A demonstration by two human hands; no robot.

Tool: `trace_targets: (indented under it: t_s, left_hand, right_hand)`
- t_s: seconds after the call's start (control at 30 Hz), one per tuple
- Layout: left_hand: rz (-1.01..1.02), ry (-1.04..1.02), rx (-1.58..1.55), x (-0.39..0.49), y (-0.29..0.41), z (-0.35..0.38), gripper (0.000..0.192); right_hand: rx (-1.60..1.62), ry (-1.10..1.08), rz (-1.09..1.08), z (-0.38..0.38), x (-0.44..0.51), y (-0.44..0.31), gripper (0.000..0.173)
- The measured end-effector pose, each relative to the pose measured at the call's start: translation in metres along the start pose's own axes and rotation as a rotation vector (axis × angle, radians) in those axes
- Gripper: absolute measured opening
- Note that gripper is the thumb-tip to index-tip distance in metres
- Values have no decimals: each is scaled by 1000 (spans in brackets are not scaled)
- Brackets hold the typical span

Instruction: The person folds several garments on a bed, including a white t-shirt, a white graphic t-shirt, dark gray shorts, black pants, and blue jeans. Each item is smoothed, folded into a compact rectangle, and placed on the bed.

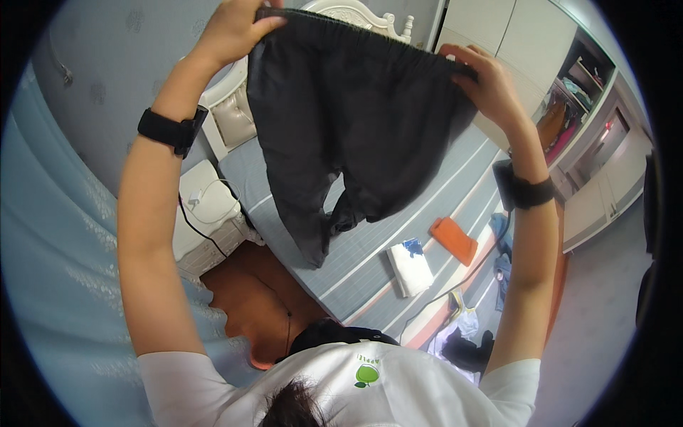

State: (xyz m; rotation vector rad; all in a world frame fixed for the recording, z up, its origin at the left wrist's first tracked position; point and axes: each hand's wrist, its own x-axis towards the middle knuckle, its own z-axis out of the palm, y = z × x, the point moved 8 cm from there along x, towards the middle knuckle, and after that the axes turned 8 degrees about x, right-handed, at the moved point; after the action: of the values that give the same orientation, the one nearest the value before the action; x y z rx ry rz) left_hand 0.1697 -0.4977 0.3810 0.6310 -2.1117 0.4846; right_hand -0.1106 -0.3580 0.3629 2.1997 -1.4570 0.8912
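A pair of black trousers (352, 107) with an elastic waistband hangs in the air between my raised hands. My left hand (237, 26) pinches one end of the waistband, thumb in front. At the other end, my right hand (483, 77) grips the waistband between thumb and fingers. The legs dangle above the bed (368, 251), and their lower ends are bunched and folded together. Beyond the trousers' lower edge, a folded white garment (410, 269) with a blue patch and a folded orange garment (453, 240) lie on the striped bedding.
Loose clothes (464, 333) lie along the bed's near right side. A white nightstand (205, 213) with a charger and cable stands left of the bed. Blue curtains (64, 240) hang at the left. An open wardrobe (573, 101) is at the far right. A black cable runs across the bedding.
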Motion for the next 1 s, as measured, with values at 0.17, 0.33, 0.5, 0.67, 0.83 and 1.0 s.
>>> trace_targets:
  t_s: [0.17,0.33,0.5,0.67,0.83,1.0]
  left_hand:
    - [-195,-23,-171,9,3,-26,35]
    - [190,39,117,-4,72,-43,65]
    - [-17,-651,-414,-47,113,73,57]
    - [-163,-857,-675,-72,104,108,33]
    - [-171,-750,-161,-59,81,114,30]
    - [-863,-677,-874,-73,64,125,29]
  right_hand:
    - [-87,371,-217,-44,11,-14,29]
    - [180,275,-294,-31,20,-41,24]
    - [183,156,-364,1,11,-74,23]
    - [309,92,-153,10,2,-51,24]
    - [371,113,-51,33,-20,-61,26]
    - [570,302,66,77,-53,-89,30]
